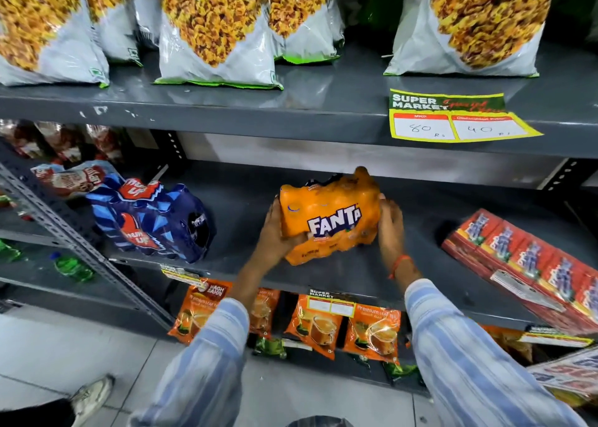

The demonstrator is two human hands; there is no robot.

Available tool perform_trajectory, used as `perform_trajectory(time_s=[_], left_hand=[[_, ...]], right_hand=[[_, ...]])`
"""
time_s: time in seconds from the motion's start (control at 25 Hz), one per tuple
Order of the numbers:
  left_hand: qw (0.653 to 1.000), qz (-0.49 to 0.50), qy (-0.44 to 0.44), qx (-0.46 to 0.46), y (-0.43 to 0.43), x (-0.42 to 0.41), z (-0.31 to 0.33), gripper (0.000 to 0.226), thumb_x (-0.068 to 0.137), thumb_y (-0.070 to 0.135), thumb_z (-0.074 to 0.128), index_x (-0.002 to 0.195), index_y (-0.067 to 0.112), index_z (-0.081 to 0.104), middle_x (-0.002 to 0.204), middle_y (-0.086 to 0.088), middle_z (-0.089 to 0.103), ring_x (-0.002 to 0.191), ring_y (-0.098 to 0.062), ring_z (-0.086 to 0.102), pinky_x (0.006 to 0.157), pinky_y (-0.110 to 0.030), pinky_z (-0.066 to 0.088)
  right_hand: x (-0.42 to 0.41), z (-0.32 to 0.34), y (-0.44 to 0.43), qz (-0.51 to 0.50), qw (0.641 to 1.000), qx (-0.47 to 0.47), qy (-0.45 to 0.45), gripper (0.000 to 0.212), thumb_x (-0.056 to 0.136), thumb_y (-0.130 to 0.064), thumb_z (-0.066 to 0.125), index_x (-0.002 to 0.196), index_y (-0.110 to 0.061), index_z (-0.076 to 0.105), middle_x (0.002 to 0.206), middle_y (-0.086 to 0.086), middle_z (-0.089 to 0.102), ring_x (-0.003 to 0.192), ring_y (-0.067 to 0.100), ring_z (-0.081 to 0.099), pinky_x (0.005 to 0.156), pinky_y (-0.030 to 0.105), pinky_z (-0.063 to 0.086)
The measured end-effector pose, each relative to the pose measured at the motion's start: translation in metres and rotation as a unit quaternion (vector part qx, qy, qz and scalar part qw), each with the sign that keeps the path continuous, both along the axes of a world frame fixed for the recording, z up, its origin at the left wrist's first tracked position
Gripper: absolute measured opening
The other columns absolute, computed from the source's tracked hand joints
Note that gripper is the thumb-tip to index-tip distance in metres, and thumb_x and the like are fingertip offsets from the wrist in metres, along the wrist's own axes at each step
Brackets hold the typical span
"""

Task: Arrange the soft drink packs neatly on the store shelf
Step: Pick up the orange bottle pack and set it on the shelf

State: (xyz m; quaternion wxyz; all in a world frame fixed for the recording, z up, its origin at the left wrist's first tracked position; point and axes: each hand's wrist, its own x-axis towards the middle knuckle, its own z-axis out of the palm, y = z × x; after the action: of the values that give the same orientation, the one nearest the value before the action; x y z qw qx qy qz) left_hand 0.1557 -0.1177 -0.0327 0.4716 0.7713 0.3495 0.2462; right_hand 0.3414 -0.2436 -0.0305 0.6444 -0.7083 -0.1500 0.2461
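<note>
Both hands clasp the orange soda pack [330, 216] between them on the middle shelf [323, 274]: the left hand [275, 232] cups its near left corner with the thumb over the front face, the right hand [390, 224] presses flat against its right end. The pack sits near the shelf's front edge, tilted slightly. It is probably heavy for its size and firm inside, but the shrink film looks slick and loose (it wrinkles at the top), so gripping the film alone could slip. Holding low at both ends, as now, seems safest. Well off to the left hand's side stands a blue soda pack [152, 219]; red cartons [524, 258] lie beyond the right hand.
</note>
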Motion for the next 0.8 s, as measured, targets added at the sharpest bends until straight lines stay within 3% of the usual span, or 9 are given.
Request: perform_trajectory(time_s=[0.12,0.24,0.32,0.4,0.52,0.56,0.64,0.72,0.8], left_hand=[[0.997,-0.054,-0.004,-0.057,0.015,-0.020,0.003,0.113,0.053,0.062,0.075,0.145,0.028,0.018,0.145,-0.007,0.043,0.126,-0.022,0.048,0.102,-0.047,0.046],[0.996,-0.059,-0.019,-0.068,0.015,-0.029,-0.002,0.112,0.053,0.069,0.072,0.143,0.022,0.026,0.141,-0.010,0.048,0.124,-0.023,0.052,0.099,-0.046,0.049],[0.995,-0.073,-0.022,-0.069,0.014,-0.037,-0.003,0.108,0.056,0.068,0.070,0.142,0.020,0.028,0.138,-0.010,0.051,0.122,-0.022,0.054,0.099,-0.045,0.050],[0.994,-0.080,-0.024,-0.077,0.015,-0.047,-0.005,0.106,0.058,0.068,0.069,0.142,0.019,0.027,0.137,-0.010,0.052,0.119,-0.019,0.056,0.096,-0.039,0.053],[0.994,-0.078,-0.030,-0.077,0.005,-0.060,-0.006,0.109,0.057,0.070,0.067,0.143,0.020,0.023,0.134,-0.002,0.051,0.114,-0.006,0.056,0.086,-0.017,0.054],[0.993,-0.080,-0.036,-0.077,0.003,-0.062,-0.006,0.109,0.058,0.070,0.066,0.144,0.021,0.021,0.133,0.000,0.050,0.113,-0.004,0.054,0.085,-0.015,0.053],[0.992,-0.079,-0.037,-0.089,0.002,-0.065,-0.005,0.105,0.063,0.065,0.066,0.145,0.021,0.017,0.138,-0.004,0.047,0.120,-0.014,0.053,0.093,-0.027,0.052],[0.993,-0.072,-0.035,-0.089,-0.002,-0.062,-0.003,0.101,0.070,0.056,0.065,0.146,0.021,0.010,0.148,-0.011,0.037,0.132,-0.026,0.042,0.103,-0.045,0.045],[0.999,-0.028,0.011,-0.032,-0.015,-0.056,-0.007,0.105,0.074,0.060,0.061,0.146,0.023,-0.005,0.158,-0.012,0.009,0.145,-0.030,0.015,0.116,-0.054,0.020]], right_hand=[[-0.011,-0.006,-0.007,0.076,0.996,0.035,0.043,0.078,0.074,-0.077,0.042,0.136,-0.030,0.041,0.134,0.007,0.057,0.109,0.020,0.063,0.091,0.044,0.054],[-0.031,-0.011,-0.012,0.058,0.994,0.090,0.034,0.079,0.070,-0.074,0.045,0.137,-0.033,0.037,0.135,0.004,0.054,0.111,0.018,0.062,0.077,0.030,0.057],[-0.048,-0.016,-0.019,0.027,0.992,0.115,0.035,0.074,0.071,-0.069,0.045,0.135,-0.033,0.037,0.135,0.003,0.051,0.110,0.016,0.061,0.074,0.028,0.056],[-0.062,-0.017,-0.019,0.006,0.989,0.136,0.050,0.074,0.069,-0.070,0.050,0.133,-0.034,0.038,0.137,0.004,0.049,0.112,0.018,0.060,0.077,0.033,0.056],[-0.079,-0.014,-0.019,-0.024,0.989,0.138,0.057,0.081,0.060,-0.080,0.055,0.128,-0.038,0.042,0.141,0.005,0.047,0.120,0.024,0.056,0.092,0.047,0.053],[-0.081,-0.018,-0.024,-0.026,0.988,0.137,0.059,0.080,0.060,-0.079,0.055,0.128,-0.038,0.042,0.140,0.005,0.048,0.120,0.024,0.055,0.095,0.049,0.051],[-0.083,-0.024,-0.029,0.003,0.994,0.086,0.066,0.086,0.055,-0.079,0.056,0.124,-0.028,0.046,0.133,0.006,0.052,0.119,0.026,0.056,0.097,0.049,0.050],[-0.083,-0.031,-0.037,0.054,0.998,-0.013,0.043,0.089,0.054,-0.080,0.060,0.114,-0.014,0.052,0.127,0.013,0.053,0.116,0.023,0.056,0.090,0.029,0.055],[-0.080,-0.024,-0.032,0.003,1.000,0.027,0.014,0.054,0.092,-0.046,0.047,0.134,-0.012,0.042,0.141,0.011,0.046,0.112,0.012,0.050,0.067,0.002,0.050]])
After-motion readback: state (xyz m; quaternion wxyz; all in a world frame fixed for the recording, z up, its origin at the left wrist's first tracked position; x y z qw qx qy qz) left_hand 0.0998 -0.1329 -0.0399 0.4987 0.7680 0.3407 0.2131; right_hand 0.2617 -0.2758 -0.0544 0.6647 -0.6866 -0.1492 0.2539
